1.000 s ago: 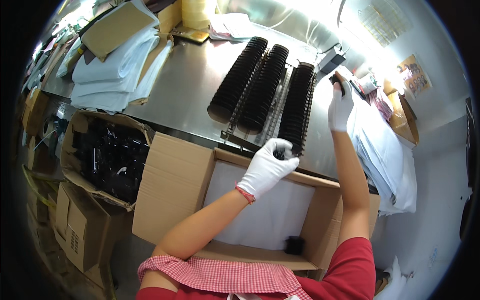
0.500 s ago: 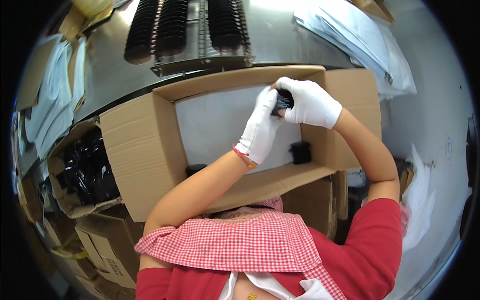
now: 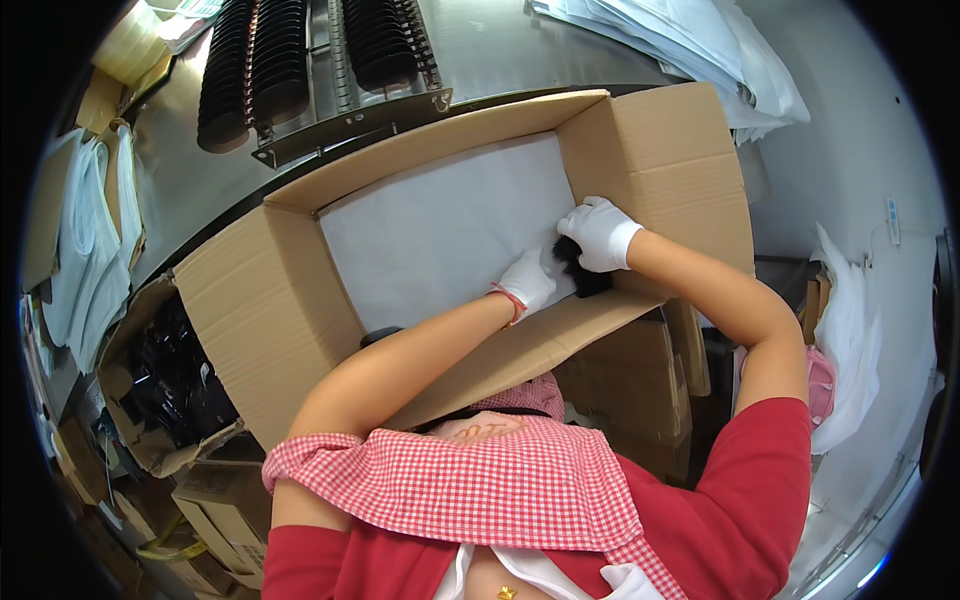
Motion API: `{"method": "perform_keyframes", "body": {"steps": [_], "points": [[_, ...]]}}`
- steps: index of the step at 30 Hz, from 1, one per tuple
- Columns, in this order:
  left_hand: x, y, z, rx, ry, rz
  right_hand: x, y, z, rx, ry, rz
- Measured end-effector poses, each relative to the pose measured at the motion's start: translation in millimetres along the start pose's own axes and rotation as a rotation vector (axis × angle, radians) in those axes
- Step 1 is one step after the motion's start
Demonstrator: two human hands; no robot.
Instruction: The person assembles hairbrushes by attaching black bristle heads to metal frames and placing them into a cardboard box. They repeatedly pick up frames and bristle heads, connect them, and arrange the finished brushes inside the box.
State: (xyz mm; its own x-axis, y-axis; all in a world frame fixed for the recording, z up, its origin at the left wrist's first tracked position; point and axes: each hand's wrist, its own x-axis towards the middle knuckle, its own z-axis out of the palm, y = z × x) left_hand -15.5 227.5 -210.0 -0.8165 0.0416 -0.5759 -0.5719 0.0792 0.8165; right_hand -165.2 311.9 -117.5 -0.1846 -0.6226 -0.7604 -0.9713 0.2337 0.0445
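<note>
The area is a workshop with a packing station. Indicators: a metal worktable (image 3: 490, 50) supporting a rack (image 3: 350, 129) of closely spaced black parts (image 3: 278, 60), and an open cardboard carton (image 3: 680, 150) in front. Adjacent are a second carton (image 3: 205, 447) of glossy black items (image 3: 165, 370) and layered white sheets (image 3: 650, 35).

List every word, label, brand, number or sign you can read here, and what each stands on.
None is clear enough to quote.
Pink patch at the upper edge of the checked apron: orange marks like lettering, too blurred to read.
Lower-left carton: dark marks on its side, too small to read.
Blue and white strip on the wall: too small to read.
Open carton: no print visible.
</note>
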Motion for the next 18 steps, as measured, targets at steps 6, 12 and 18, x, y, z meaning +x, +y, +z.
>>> {"method": "perform_keyframes", "body": {"steps": [6,12,18], "points": [[18.7,10.4,18.9,0.039,0.061,0.139,-16.3,-4.8,25.7,-0.118,0.075,0.034],[76.4,-28.4,56.3,0.095,0.250,0.271,-5.8,-11.9,44.7,-0.200,0.305,0.035],[31.0,10.0,24.2,0.177,0.097,0.006,0.5,-10.7,32.3,0.000,0.111,0.033]]}}
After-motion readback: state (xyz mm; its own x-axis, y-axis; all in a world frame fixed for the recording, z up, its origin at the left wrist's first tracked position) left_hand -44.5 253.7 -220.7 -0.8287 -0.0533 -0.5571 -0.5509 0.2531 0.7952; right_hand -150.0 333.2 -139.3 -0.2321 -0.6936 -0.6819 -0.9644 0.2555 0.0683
